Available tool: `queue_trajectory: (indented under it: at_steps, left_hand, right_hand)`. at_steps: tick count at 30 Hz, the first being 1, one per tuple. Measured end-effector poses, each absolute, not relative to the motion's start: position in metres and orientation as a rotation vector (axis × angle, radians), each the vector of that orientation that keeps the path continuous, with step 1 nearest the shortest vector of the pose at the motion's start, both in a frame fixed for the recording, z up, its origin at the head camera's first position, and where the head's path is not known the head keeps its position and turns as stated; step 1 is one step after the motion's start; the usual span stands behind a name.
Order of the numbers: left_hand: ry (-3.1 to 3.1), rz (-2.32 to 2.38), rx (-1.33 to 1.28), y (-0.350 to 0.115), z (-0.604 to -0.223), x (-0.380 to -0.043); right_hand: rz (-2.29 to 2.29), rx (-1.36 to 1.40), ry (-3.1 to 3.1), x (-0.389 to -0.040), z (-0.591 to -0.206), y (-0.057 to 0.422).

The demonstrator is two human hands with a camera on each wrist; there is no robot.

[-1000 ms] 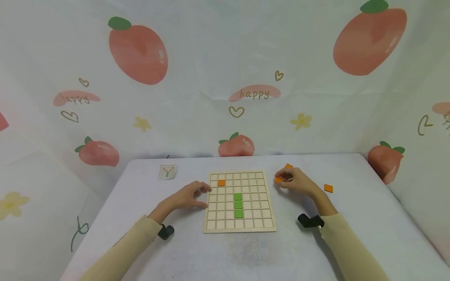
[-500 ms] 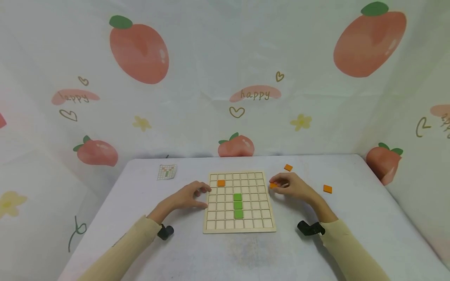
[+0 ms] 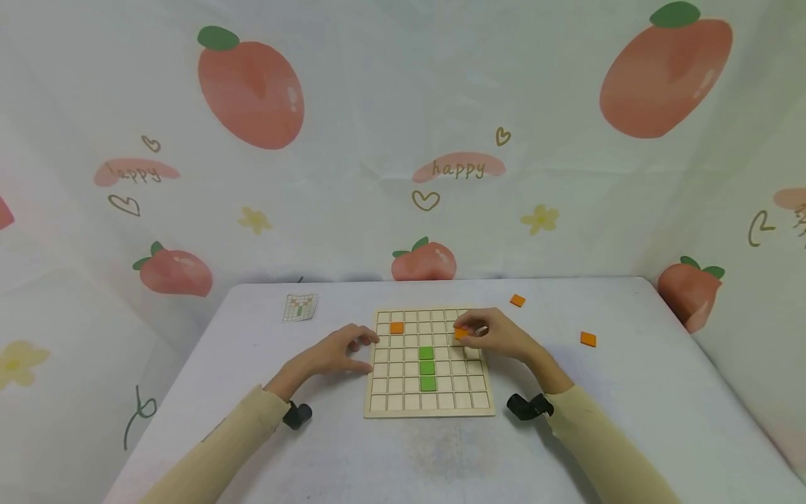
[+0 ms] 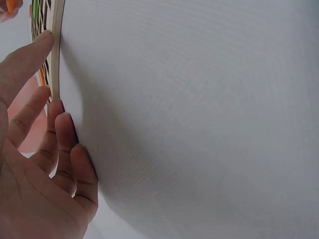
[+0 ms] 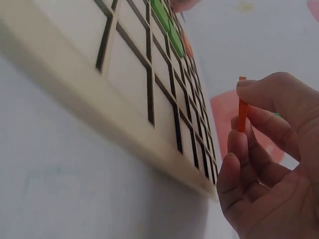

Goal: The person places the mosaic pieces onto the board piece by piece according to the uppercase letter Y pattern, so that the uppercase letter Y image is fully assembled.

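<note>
A wooden grid board point(image 3: 429, 413) lies flat on the white table, with a column of green tiles point(image 3: 427, 367) in its cells and an orange tile point(image 3: 397, 327) near its upper left corner. My left hand point(image 3: 336, 352) rests beside the board, thumb and fingertips touching its left edge; the left wrist view has these fingers point(image 4: 31, 115) spread along the rim. Over the right part of the board, my right hand point(image 3: 497, 333) pinches an orange square tile point(image 5: 242, 107) between thumb and fingers, held above the cells and seen edge-on in the right wrist view.
Two loose orange tiles lie right of the board: one tile point(image 3: 518, 300) toward the back, another tile point(image 3: 588, 339) farther right. A small paper card point(image 3: 299, 308) with a coloured grid pattern lies at the back left. A printed curtain point(image 3: 352, 140) hangs behind the table.
My right hand has carried the pinched orange tile leftward from the table beside the board to above its right columns. The left hand stays at the board's edge.
</note>
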State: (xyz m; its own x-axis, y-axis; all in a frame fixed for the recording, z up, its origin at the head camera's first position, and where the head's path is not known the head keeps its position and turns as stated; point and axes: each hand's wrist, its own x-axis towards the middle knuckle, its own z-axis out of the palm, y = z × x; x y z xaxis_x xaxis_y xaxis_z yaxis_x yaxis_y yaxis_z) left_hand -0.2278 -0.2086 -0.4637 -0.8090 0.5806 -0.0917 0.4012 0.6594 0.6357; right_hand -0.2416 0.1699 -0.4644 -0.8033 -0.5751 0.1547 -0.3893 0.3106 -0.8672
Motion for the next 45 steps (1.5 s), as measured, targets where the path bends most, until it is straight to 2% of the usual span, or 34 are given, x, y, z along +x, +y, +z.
queue_trajectory:
  at_steps: [15,45]
  left_hand:
    - [2.590,0.894,0.779,-0.207,-0.459,-0.225]
    - [2.573,0.909,0.781,-0.208,-0.459,-0.226]
  right_hand:
    - [-1.500,-0.956,2.365,-0.254,-0.471,0.134]
    - [-1.272,-0.981,2.482,-0.258,-0.465,0.087]
